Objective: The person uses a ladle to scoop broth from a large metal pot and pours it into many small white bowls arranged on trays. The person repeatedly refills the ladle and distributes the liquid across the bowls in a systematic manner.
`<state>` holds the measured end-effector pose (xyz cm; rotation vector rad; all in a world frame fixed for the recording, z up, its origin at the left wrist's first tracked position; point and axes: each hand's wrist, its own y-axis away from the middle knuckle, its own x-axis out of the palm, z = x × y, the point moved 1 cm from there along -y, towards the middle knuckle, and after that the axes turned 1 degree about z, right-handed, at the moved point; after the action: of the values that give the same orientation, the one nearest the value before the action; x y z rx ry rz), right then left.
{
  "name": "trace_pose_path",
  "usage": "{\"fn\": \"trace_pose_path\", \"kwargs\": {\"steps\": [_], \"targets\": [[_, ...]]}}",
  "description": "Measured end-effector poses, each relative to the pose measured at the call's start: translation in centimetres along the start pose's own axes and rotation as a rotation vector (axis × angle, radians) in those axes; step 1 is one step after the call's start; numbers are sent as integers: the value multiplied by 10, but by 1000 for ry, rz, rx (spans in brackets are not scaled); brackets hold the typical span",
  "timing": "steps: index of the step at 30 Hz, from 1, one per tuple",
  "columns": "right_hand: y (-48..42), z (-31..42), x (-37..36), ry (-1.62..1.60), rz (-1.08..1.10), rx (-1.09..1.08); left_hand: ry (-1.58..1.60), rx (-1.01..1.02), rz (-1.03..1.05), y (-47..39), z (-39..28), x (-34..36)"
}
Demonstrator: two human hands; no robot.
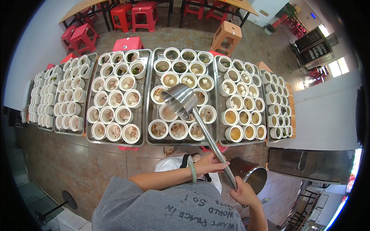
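Note:
My right hand (pixel 245 193) is closed around the lower end of the long handle of a steel ladle (pixel 181 99). Farther up, my left hand (pixel 212 164), with a green bangle at its wrist, holds the same handle. The ladle's bowl is tipped to the left above the middle metal tray (pixel 212 95), over a white cup (pixel 168 112) whose contents look blurred. Around it stand rows of white cups with broth, meat, tofu or greens. More filled cups stand on the left tray (pixel 141 115) and the right tray (pixel 221 101).
Further cup-filled trays line both sides, such as a metal tray (pixel 86 98) at left. A deep metal pot (pixel 255 177) stands on the floor by my right arm. A red stool (pixel 128 44) and a tan stool (pixel 227 36) stand beyond the trays.

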<state>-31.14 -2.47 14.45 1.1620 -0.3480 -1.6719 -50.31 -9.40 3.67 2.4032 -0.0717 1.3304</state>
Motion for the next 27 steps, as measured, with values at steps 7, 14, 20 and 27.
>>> {"fn": "trace_pose_path", "kwargs": {"steps": [7, 14, 20, 27], "targets": [[5, 11, 4, 182, -60, 11, -3, -21, -18, 4, 0, 1], [9, 13, 21, 486, -160, -68, 25, -64, 52, 8, 11, -16], [8, 10, 30, 604, -257, -110, -9, -6, 98, 17, 16, -21], [6, -28, 67, 23, -408, -95, -547, 210, -72, -5, 33, -13]]}}
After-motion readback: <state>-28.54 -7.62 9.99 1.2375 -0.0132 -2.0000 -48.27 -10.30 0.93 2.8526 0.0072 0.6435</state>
